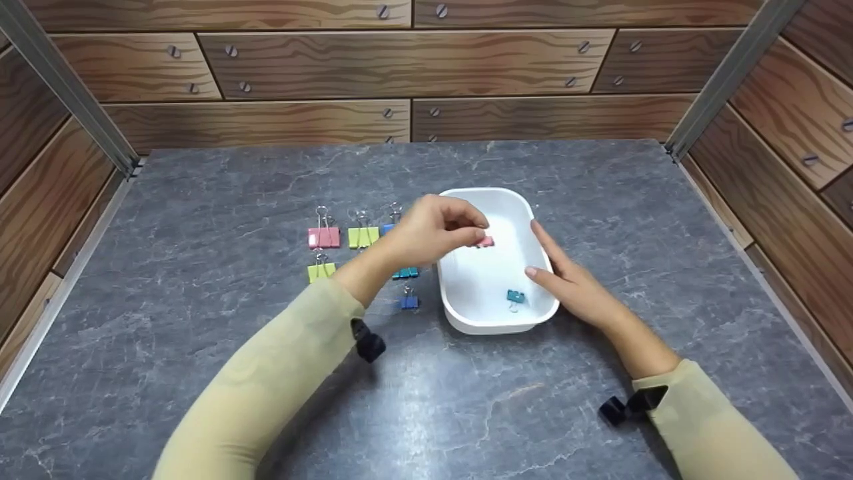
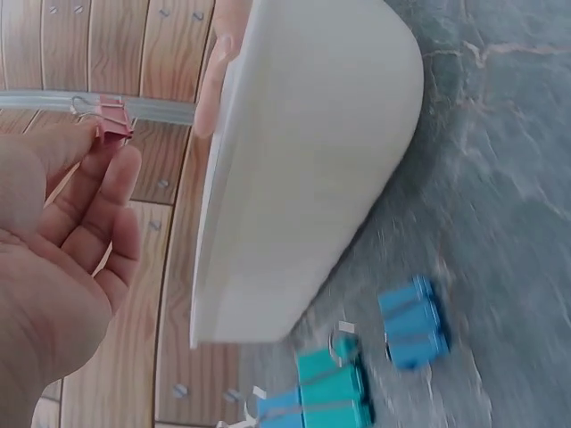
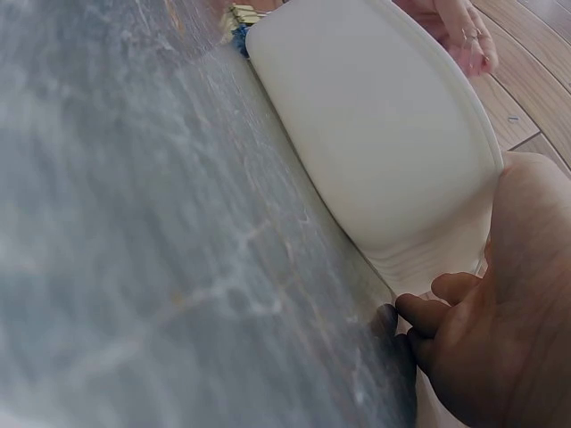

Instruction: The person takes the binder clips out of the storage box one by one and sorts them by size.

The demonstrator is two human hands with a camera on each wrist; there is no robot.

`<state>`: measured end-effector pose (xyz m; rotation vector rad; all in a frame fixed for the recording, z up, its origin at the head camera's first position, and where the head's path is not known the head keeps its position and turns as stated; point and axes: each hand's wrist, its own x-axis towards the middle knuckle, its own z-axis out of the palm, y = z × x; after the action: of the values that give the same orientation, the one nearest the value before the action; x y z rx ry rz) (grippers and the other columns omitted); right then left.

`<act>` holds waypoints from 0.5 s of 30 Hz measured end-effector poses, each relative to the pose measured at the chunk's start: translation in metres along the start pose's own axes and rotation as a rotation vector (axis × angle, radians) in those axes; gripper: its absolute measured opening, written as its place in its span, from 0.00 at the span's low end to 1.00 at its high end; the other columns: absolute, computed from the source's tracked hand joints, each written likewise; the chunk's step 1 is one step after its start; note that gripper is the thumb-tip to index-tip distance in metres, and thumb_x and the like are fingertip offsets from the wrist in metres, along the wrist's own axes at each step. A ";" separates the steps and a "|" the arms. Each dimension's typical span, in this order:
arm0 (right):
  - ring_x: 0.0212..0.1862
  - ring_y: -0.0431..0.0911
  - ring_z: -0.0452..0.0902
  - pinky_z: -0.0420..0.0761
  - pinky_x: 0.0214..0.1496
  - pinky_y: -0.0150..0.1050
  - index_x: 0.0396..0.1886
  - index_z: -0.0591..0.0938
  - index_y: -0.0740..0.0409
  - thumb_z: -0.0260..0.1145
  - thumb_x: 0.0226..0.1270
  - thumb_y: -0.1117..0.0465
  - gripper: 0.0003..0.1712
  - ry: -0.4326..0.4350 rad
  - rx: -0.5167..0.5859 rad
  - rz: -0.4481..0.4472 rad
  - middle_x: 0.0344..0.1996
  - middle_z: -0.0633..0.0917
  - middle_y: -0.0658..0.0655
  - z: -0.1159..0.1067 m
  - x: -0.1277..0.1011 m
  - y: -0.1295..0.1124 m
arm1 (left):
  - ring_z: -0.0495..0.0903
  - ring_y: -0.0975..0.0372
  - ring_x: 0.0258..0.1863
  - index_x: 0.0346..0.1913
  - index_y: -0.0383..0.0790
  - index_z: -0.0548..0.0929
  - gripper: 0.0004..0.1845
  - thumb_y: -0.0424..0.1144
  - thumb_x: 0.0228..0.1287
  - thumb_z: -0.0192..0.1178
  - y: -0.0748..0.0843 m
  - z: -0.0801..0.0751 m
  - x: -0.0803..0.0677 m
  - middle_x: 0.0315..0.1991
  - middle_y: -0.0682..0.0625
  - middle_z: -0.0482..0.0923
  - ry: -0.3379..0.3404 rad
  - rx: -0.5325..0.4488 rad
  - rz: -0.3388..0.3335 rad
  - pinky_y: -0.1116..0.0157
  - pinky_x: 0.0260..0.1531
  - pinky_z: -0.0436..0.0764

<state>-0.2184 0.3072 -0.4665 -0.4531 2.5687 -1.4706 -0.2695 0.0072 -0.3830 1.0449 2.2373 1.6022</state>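
Note:
My left hand [image 1: 433, 230] is over the white plastic container [image 1: 496, 329], pinching a small pink binder clip [image 1: 487, 241] between thumb and fingertips. The left wrist view shows the pink clip [image 2: 113, 118] with its wire handles pointing away from the fingers. At the container's right side, my right hand [image 1: 580, 290] grips the wall, its thumb over the rim. In the right wrist view its other fingers [image 3: 428, 316] lie against the outside, low by the tabletop. Inside the container, near the front, lies a small teal binder clip [image 1: 515, 296].
Left of the container, several binder clips lie in rows: a large pink clip [image 1: 324, 237], yellow-green clips [image 1: 363, 237], a teal clip [image 1: 405, 273] and a small blue clip [image 1: 409, 303]. My left forearm hides part of them. Wood-patterned walls [image 1: 406, 67] enclose the grey marbled tabletop [image 1: 220, 200].

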 end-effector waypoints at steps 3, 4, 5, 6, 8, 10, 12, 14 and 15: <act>0.83 0.59 0.48 0.60 0.79 0.59 0.88 0.46 0.32 0.59 0.85 0.49 0.44 0.002 0.000 -0.003 0.86 0.48 0.55 0.000 0.000 0.000 | 0.90 0.55 0.41 0.48 0.33 0.90 0.07 0.31 0.75 0.66 0.000 -0.008 -0.010 0.38 0.49 0.91 0.036 -0.007 -0.015 0.56 0.46 0.88; 0.84 0.59 0.48 0.59 0.79 0.60 0.88 0.46 0.32 0.59 0.85 0.49 0.44 0.003 -0.001 -0.004 0.86 0.48 0.56 0.000 0.000 0.001 | 0.90 0.56 0.41 0.49 0.33 0.90 0.07 0.31 0.75 0.66 -0.001 -0.011 -0.013 0.39 0.49 0.91 0.043 -0.014 -0.020 0.54 0.47 0.88; 0.84 0.59 0.48 0.58 0.79 0.60 0.88 0.46 0.32 0.59 0.84 0.49 0.44 0.005 -0.003 -0.004 0.86 0.48 0.56 0.000 0.000 0.000 | 0.90 0.58 0.40 0.49 0.33 0.90 0.07 0.31 0.75 0.66 -0.002 -0.014 -0.017 0.39 0.49 0.90 0.051 -0.011 -0.024 0.55 0.47 0.88; 0.84 0.59 0.47 0.57 0.80 0.60 0.88 0.46 0.33 0.59 0.84 0.49 0.44 0.007 -0.006 -0.005 0.86 0.48 0.55 0.000 0.000 0.001 | 0.89 0.60 0.40 0.49 0.33 0.90 0.07 0.31 0.75 0.66 -0.002 -0.017 -0.021 0.39 0.49 0.90 0.061 -0.006 -0.028 0.55 0.46 0.88; 0.84 0.60 0.47 0.56 0.80 0.60 0.88 0.46 0.33 0.60 0.84 0.50 0.44 0.010 -0.009 -0.007 0.86 0.48 0.56 0.000 0.000 0.000 | 0.88 0.61 0.39 0.49 0.33 0.90 0.07 0.31 0.74 0.66 -0.003 -0.022 -0.028 0.39 0.48 0.90 0.077 0.004 -0.039 0.58 0.45 0.88; 0.84 0.60 0.47 0.55 0.80 0.60 0.88 0.46 0.34 0.60 0.84 0.50 0.44 0.012 -0.010 -0.007 0.86 0.48 0.56 0.000 0.000 0.000 | 0.88 0.62 0.39 0.50 0.34 0.91 0.08 0.31 0.75 0.66 -0.005 -0.028 -0.036 0.39 0.49 0.90 0.091 0.014 -0.055 0.63 0.43 0.87; 0.84 0.59 0.47 0.54 0.81 0.60 0.88 0.47 0.34 0.60 0.84 0.50 0.44 0.013 -0.012 -0.008 0.86 0.48 0.55 0.000 0.000 0.000 | 0.87 0.62 0.38 0.50 0.34 0.91 0.08 0.31 0.74 0.67 -0.006 -0.033 -0.043 0.39 0.49 0.90 0.110 0.028 -0.078 0.66 0.41 0.86; 0.84 0.59 0.46 0.54 0.81 0.60 0.88 0.47 0.34 0.60 0.84 0.50 0.45 0.013 -0.012 -0.006 0.86 0.48 0.56 0.000 0.000 0.000 | 0.86 0.63 0.37 0.50 0.34 0.91 0.08 0.32 0.74 0.67 -0.009 -0.037 -0.050 0.39 0.50 0.90 0.123 0.045 -0.097 0.67 0.39 0.85; 0.84 0.59 0.46 0.54 0.81 0.60 0.88 0.47 0.33 0.60 0.84 0.50 0.45 0.014 -0.011 -0.004 0.86 0.48 0.55 0.000 0.000 -0.001 | 0.86 0.63 0.36 0.49 0.34 0.91 0.07 0.32 0.74 0.67 -0.011 -0.039 -0.054 0.39 0.50 0.90 0.128 0.054 -0.106 0.68 0.38 0.85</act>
<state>-0.2187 0.3071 -0.4659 -0.4512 2.5895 -1.4660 -0.2555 -0.0580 -0.3898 0.8421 2.3870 1.6146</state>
